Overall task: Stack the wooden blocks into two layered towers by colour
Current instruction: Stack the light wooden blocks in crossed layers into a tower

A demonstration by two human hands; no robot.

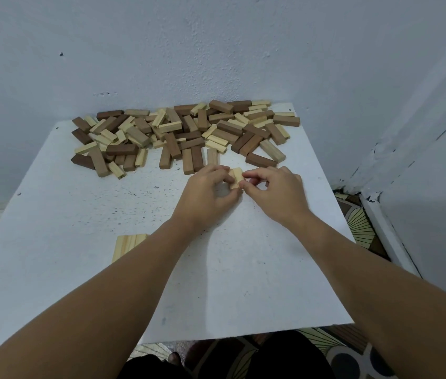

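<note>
A heap of loose wooden blocks [183, 132], some pale and some dark brown, lies along the far edge of the white table [79, 269]. In front of the heap, my left hand [205, 192] and my right hand [276, 192] meet around a few pale blocks [236, 177] held side by side. Both hands pinch these blocks from opposite sides with curled fingers. A flat row of pale blocks [126, 246] lies nearer to me on the left, partly hidden by my left forearm.
A pale blue wall rises right behind the heap, and another wall closes in on the right. A patterned floor [358, 225] shows past the table's right and near edges. Dark clothing [243, 359] shows below the near edge.
</note>
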